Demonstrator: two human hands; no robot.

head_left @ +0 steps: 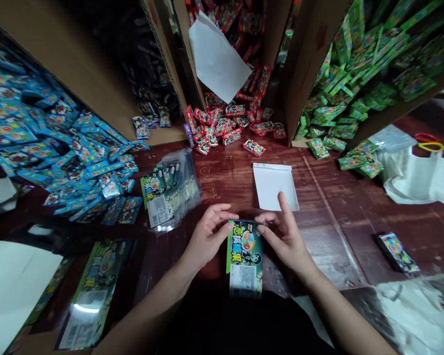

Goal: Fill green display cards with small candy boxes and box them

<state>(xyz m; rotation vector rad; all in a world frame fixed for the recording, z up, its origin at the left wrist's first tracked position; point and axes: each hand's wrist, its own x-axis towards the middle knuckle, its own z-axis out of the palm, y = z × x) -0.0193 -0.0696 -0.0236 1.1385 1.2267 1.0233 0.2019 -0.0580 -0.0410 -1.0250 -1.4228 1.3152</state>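
Both my hands hold a green printed pouch (245,256) with a white barcode label, low in the middle of the view. My left hand (207,235) pinches its top left corner with thumb and fingers. My right hand (284,231) pinches the top right corner, index finger stretched up toward a white flat bag (274,186) lying on the dark wooden table (328,231) just beyond. A stack of clear pouches with green cards (168,195) lies to the left of my hands.
Cardboard boxes spill small packets: blue ones (59,148) at left, red ones (229,125) at the back centre, green ones (340,108) at right. Another green pouch (94,291) lies at lower left, a dark packet (397,252) at right, white plastic bags (417,177) far right.
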